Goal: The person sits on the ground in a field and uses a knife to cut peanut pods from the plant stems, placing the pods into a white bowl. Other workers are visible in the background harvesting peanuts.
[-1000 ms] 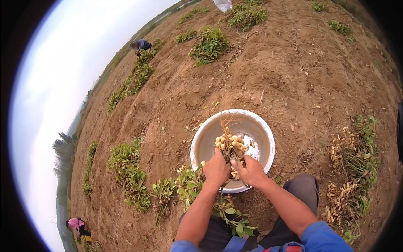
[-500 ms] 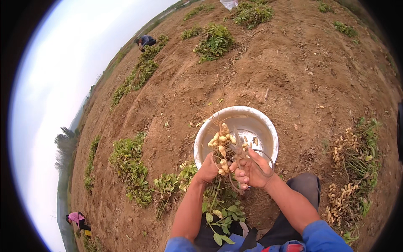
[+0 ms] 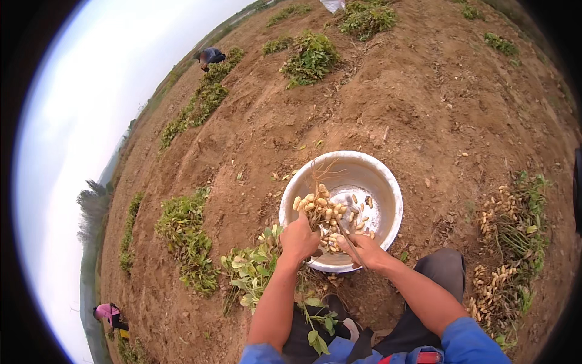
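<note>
From where I stand, the nearest thing is the worker's dark trousers, knees parted, with green leaves trailing between them; they seem to belong to the bunch above, hanging this way so the pod end points outward. The left hand is closed round the stems of that peanut bunch, its pale pods clustered over the near left part of a wide metal basin, presumably so whatever drops lands inside. The right hand is wrapped round a dark metal tool, shears perhaps, its working end close against the pods; I can't tell whether the blades are parted. The two hands sit apart, just beside each other, which likely lets one steady while the other works. Loose pods lie in the basin, which rests on the soil right before the knees, within easy reach. Leafy plants lie just beside it on the left, handy for that arm, I'd guess. To the right is a pile of plants, pods mostly turned toward the worker. Farther out, green heaps dot the soil; one person in pink and another in dark clothes stoop well apart.
</note>
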A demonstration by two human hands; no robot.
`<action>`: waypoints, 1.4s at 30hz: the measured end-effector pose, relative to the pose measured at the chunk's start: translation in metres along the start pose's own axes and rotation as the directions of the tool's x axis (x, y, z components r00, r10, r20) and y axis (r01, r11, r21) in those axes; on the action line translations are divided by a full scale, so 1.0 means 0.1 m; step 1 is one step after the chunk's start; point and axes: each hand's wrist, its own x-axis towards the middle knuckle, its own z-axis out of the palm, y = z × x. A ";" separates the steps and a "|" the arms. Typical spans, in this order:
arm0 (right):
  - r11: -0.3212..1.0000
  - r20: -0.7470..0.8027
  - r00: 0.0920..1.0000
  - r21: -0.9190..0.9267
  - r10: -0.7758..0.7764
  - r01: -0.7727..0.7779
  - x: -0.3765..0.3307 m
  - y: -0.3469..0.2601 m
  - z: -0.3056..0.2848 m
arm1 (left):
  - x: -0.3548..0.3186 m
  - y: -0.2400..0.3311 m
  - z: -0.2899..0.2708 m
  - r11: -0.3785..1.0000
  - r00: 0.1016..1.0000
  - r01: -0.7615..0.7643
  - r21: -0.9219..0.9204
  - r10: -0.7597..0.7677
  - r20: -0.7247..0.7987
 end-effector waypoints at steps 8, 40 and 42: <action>0.994 -0.171 0.979 -0.005 -0.107 0.108 -0.01 -0.03 0.05 | -0.08 0.23 0.14 0.995 0.996 -0.092 0.026 0.091 0.020; 0.786 0.039 0.999 -0.618 0.018 0.009 0.16 -0.27 -0.80 | 0.22 -0.21 0.12 0.963 0.928 -0.253 0.094 0.215 0.304; 0.705 -0.079 0.997 -0.707 0.012 -0.065 0.14 -0.21 -0.68 | 0.20 -0.05 0.18 0.957 0.943 -0.226 0.180 0.169 0.287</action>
